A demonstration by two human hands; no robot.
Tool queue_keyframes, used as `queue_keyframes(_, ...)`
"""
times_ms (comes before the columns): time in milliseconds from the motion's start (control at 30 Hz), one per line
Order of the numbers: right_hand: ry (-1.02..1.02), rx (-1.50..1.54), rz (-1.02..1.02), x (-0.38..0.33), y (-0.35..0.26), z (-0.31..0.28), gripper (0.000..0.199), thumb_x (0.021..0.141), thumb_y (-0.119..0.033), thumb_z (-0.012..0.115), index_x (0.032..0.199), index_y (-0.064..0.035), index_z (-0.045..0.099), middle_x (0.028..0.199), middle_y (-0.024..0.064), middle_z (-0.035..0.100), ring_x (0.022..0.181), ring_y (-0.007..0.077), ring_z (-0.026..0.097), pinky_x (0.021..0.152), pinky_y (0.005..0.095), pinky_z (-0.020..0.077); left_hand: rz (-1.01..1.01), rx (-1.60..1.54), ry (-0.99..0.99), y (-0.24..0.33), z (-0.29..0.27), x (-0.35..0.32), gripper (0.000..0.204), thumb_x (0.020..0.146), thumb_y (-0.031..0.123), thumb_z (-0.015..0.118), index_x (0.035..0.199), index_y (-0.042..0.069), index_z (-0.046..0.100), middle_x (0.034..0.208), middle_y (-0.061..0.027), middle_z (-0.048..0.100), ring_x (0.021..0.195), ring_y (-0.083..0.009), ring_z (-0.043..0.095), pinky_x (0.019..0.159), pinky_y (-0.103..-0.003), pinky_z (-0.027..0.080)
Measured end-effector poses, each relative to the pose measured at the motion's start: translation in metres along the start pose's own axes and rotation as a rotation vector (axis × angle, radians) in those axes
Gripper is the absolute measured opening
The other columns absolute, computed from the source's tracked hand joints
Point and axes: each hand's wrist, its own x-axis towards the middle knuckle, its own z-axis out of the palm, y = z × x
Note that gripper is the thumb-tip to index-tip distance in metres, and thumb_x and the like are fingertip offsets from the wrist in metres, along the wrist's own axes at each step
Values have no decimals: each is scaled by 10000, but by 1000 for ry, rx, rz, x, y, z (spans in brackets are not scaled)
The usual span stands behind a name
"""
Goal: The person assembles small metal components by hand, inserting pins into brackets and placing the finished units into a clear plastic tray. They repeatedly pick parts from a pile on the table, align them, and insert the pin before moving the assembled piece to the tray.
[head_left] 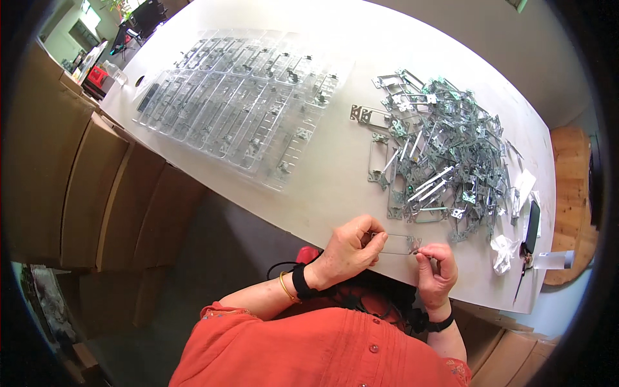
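While pinching the left end of a thin metal frame (413, 243) with the left hand (353, 248), thumb to forefinger, nipped the near corner of its plated right end with the right hand (436, 267); could not tell if also on some smaller piece. Probably best done with light, level pinches, to avoid bending it. Held between both hands by the near edge of the table (322, 187), plated end toward 3 o'clock, long axis roughly 9 to 3. Saw metal parts (451, 155) heaped at 1 o'clock, clear trays (274, 188) at 10.
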Motion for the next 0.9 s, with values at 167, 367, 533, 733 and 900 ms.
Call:
queue_keyframes(167, 2, -8, -22, -3, 1, 0, 206, 909, 68, 771, 1043, -37, 654, 982, 112, 678, 818, 179, 631, 737, 291, 523, 15, -25, -2, -1, 0, 0, 111, 1064, 92, 656, 1043, -5, 606, 740, 4, 622, 624, -67, 636, 551, -246, 537)
queue_keyframes(367, 15, -30, -47, -4, 1, -1, 206, 916, 44, 784, 1044, -38, 644, 981, 116, 680, 805, 177, 629, 742, 289, 530, 42, 27, 14, 0, 1, 0, 113, 1066, 93, 654, 1040, -4, 604, 736, -1, 621, 616, -65, 630, 541, -245, 528)
queue_keyframes(533, -19, -12, -82, -4, -2, -1, 205, 939, 29, 772, 1072, -40, 633, 1005, 115, 673, 855, 172, 636, 790, 292, 536, 71, 72, 32, -2, 3, 0, 117, 1067, 97, 652, 1041, -7, 606, 735, -1, 617, 613, -62, 624, 537, -243, 518)
queue_keyframes(733, 73, 315, 218, -8, 7, 0, 128, 1017, 11, 691, 1096, -34, 601, 1099, 95, 660, 1021, 176, 641, 921, 306, 527, 145, 237, 41, -7, 2, 2, 132, 1051, 102, 675, 1026, -18, 624, 769, -3, 618, 666, -56, 595, 575, -257, 504)
queue_keyframes(900, 63, 324, 252, -6, 4, -1, 108, 1039, -17, 672, 1102, -34, 585, 1082, 91, 672, 1067, 207, 671, 966, 327, 535, 167, 323, 74, -1, 3, 5, 135, 1010, 100, 715, 1002, -15, 643, 829, -43, 632, 724, -111, 612, 633, -310, 520)
